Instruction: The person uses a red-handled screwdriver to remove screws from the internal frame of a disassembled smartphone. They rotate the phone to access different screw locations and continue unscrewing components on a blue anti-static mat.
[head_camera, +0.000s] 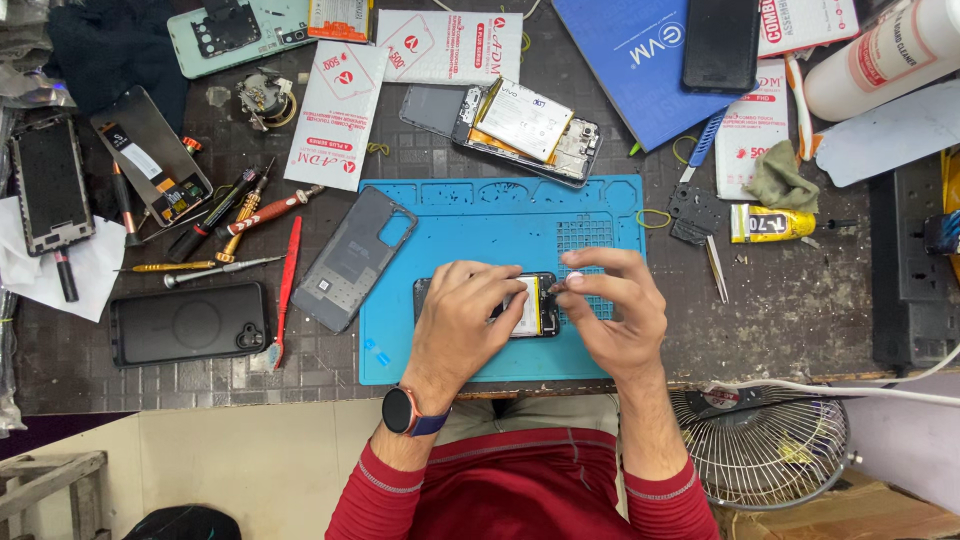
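I see my left hand (462, 318) lying flat over an opened phone (530, 306), fingers together and pressing down on its left part. The phone sits on the blue mat (470, 215) near the front edge of the workbench, its long axis running left to right across my view; my hands cover both ends, so I cannot tell which way its top points. Its back is off and a pale battery shows between my hands. My right hand (612, 312) hovers at the phone's right end, thumb and forefinger pinched on something tiny that I cannot make out. The grey back cover (352, 258) lies tilted across the mat's left edge. A red pry tool (288, 285) and screwdrivers (240, 215) rest further left, well apart.
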